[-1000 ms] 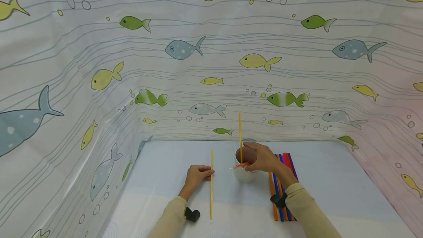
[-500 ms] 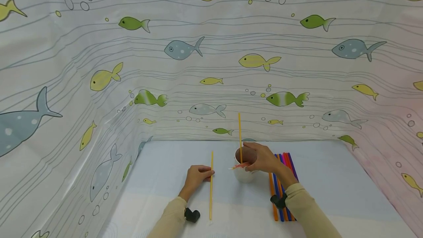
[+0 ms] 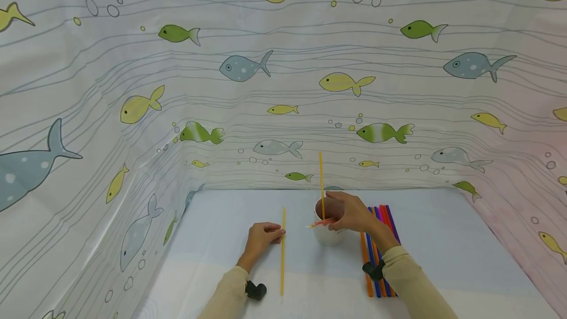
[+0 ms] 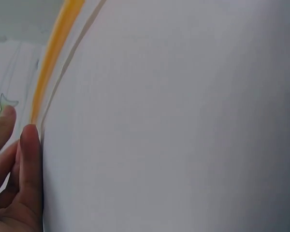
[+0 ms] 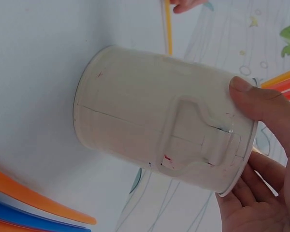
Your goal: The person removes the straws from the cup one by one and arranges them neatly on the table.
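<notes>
In the head view my left hand [image 3: 264, 238] pinches a yellow straw [image 3: 282, 265], which runs lengthwise away from me. The left wrist view shows only one stretch of this straw [image 4: 55, 53], ending at my fingertips, with a shadow alongside. My right hand [image 3: 352, 213] grips the rim of an upright white cup [image 3: 328, 235], spanning its top. In the right wrist view the thumb presses the outside of the cup [image 5: 135, 111], the other fingers lying partly hidden beyond the rim. Another yellow straw [image 3: 322, 181] rises from the cup, and reddish straw ends [image 3: 323, 222] show at its rim.
To the right of the cup, partly beneath my right forearm, lies a row of orange, blue, pink and red straws [image 3: 369, 265]. The white table [image 3: 221, 210] backs onto a fish-printed sheet [image 3: 283, 63], which also hangs at both sides.
My left hand has shifted very slightly left, and the far end of its straw appears a little lower. The right hand and the cup stay in place.
</notes>
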{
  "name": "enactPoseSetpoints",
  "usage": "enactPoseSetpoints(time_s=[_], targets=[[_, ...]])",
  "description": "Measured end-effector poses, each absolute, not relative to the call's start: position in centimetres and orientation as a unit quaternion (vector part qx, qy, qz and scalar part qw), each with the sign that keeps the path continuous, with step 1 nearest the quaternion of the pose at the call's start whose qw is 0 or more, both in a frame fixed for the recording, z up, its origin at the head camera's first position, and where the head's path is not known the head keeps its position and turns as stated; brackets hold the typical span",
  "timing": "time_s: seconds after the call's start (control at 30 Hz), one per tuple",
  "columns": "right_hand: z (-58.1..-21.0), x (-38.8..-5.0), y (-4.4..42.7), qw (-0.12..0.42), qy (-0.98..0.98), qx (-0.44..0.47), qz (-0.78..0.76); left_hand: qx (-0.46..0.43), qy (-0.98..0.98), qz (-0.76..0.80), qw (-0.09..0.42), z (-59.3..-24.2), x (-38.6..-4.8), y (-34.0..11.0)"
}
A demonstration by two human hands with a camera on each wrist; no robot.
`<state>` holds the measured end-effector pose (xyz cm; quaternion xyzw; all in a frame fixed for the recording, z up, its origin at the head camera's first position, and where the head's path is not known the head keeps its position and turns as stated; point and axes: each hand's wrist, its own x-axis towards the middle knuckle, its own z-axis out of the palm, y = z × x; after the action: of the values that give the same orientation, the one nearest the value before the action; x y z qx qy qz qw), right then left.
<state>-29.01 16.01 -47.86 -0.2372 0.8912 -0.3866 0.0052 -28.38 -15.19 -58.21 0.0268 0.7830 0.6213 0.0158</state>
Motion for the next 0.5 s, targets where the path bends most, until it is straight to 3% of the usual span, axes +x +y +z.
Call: enactPoseSetpoints(time_s=[0.3, 0.5], targets=[[-47.8, -29.1, 16.0, 0.012, 0.897, -0.229, -0.377, 0.057, 0.800, 0.597, -0.029, -57.7, -28.6, -15.2], [-47.8, -29.1, 16.1, 0.014, 0.897, -0.226, -0.381, 0.103, 0.799, 0.589, -0.058, -55.3, -29.0, -14.6]])
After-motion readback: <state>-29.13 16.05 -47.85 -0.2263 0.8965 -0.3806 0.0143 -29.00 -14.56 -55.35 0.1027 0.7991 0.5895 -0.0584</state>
